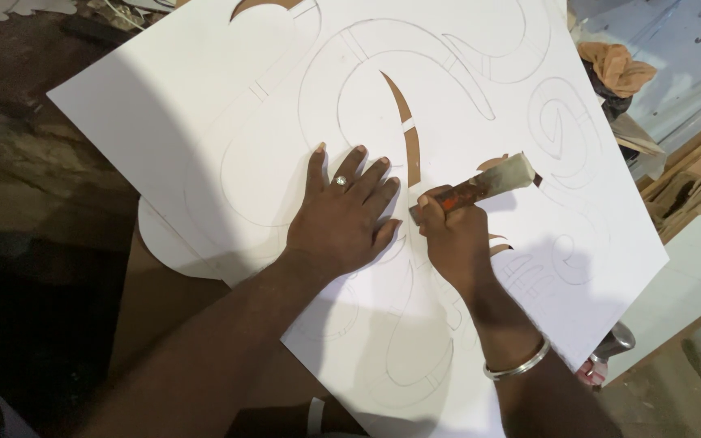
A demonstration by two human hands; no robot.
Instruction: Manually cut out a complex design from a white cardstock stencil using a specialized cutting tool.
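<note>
A large white sheet (204,122) with pencilled curving outlines lies on a brown board. Curved slots cut in the sheet show the brown beneath, one long slot (406,130) running down its middle. My left hand (344,217) rests flat on the sheet with fingers spread, a ring on one finger, just left of that slot. My right hand (454,235) is shut on a cutting tool (484,185) with a red, worn handle wrapped in pale tape at its far end. Its tip meets the sheet between my two hands. A metal bangle (518,367) circles my right wrist.
A second white panel (691,284) lies at the right, lower than the sheet. A crumpled orange cloth (617,69) sits at the upper right. Rough dark ground (26,162) runs along the left. The brown board (156,300) shows below the sheet's near-left edge.
</note>
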